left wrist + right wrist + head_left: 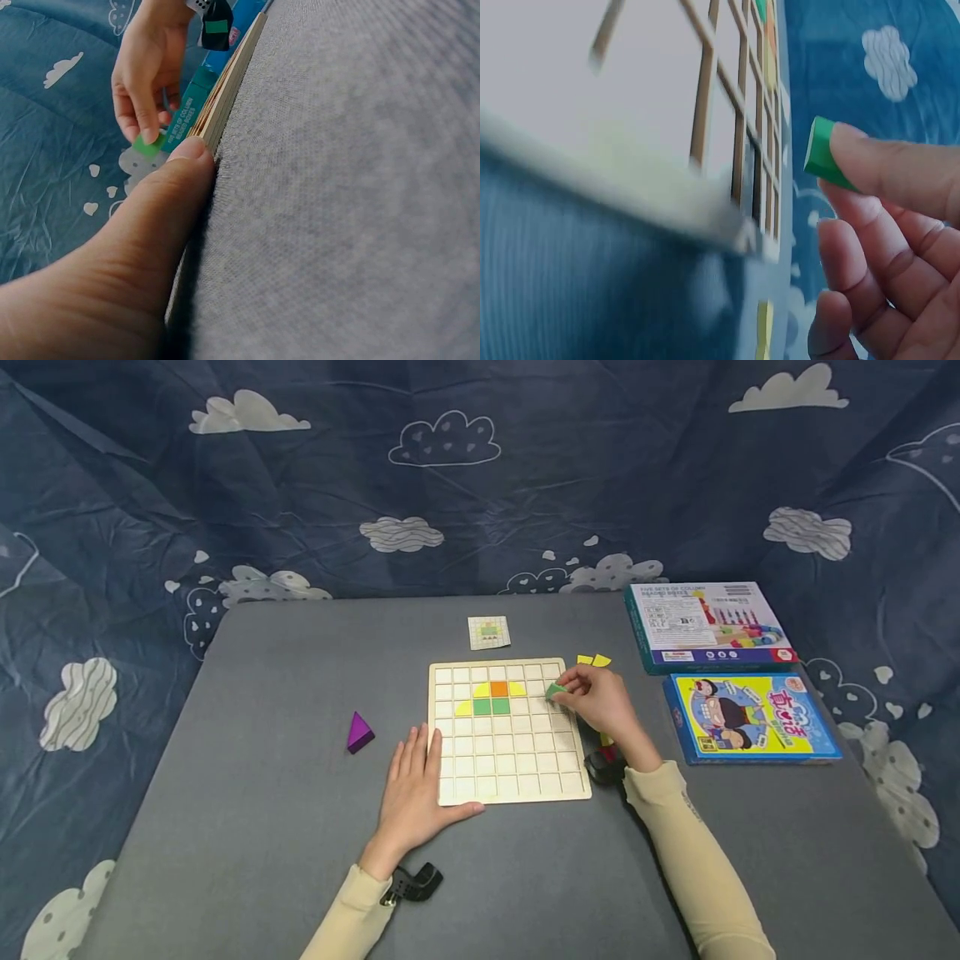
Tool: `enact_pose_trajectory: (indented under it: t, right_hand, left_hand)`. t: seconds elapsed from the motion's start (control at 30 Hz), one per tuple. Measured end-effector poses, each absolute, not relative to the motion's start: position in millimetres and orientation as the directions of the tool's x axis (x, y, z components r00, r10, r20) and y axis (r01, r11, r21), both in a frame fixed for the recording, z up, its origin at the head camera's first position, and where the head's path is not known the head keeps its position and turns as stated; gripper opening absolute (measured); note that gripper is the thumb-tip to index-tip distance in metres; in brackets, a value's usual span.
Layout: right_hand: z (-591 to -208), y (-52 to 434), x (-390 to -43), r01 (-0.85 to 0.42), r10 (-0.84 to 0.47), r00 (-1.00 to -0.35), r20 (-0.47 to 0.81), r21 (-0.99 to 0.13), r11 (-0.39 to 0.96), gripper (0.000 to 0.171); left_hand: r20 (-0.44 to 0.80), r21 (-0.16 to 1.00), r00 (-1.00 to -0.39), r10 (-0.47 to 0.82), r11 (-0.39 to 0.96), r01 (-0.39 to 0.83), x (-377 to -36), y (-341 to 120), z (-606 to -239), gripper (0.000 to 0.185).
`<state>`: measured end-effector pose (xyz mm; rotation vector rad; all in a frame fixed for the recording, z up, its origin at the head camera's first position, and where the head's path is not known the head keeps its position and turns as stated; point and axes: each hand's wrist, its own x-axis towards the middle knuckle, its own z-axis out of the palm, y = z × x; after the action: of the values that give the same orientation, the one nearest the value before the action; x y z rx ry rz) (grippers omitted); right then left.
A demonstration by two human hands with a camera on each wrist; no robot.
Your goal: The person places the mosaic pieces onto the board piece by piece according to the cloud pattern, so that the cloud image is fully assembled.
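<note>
Overhead first: I log the right hand (600, 700) pinching a green tile (555, 692) above the right side of the wooden grid board (510, 777), near the top rows. My left hand (412, 789) lies flat, fingers straight, against the board's left edge. Orange, green and yellow tiles (491, 697) sit in the upper cells. A purple pyramid (359, 732) is left of the board; two boxes (720, 668) to the right.

Left wrist: thumb (150, 225) pressed along the board edge (225, 97); the green tile (148, 145) is between the other hand's fingertips.

Right wrist: green tile (821, 154) gripped by the fingers (900, 172), just beside the grid (727, 135).
</note>
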<state>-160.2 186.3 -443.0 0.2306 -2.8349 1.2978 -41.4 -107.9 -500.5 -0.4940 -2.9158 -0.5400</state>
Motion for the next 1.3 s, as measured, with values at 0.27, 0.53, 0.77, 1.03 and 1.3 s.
enact_pose_trajectory:
  t: [0.27,0.53,0.77,1.03,1.3]
  right_hand:
    - [-446.3,163.0,-161.1,-0.156,-0.211,-0.977,0.033,-0.783,0.603,0.013]
    - [-446.2,147.4,-160.5,-0.158,-0.249,-0.968,0.006,-0.788,0.595,0.010]
    - [-447.4,143.8,-161.9,-0.148,-0.264,-0.964,-0.028,-0.769,0.622,0.006]
    - [-445.3,143.4,-163.7,-0.165,-0.276,-0.960,-0.043,-0.712,0.683,0.009]
    - [-444.0,139.1,-162.5,-0.204,-0.276,-0.961,-0.027,-0.608,0.767,0.012]
  left_hand:
    - [0.184,0.321,-0.939,0.289,0.886,0.335,-41.9,-107.8,-501.0,0.122]
    - [0.180,0.320,-0.942,0.284,0.888,0.329,-40.8,-107.8,-499.9,0.121]
    - [0.158,0.329,-0.946,0.282,0.889,0.320,-40.7,-107.3,-499.3,0.122]
    - [0.158,0.333,-0.946,0.283,0.887,0.321,-41.3,-106.4,-498.7,0.121]
    - [0.140,0.343,-0.951,0.276,0.887,0.308,-41.5,-107.0,-498.7,0.122]
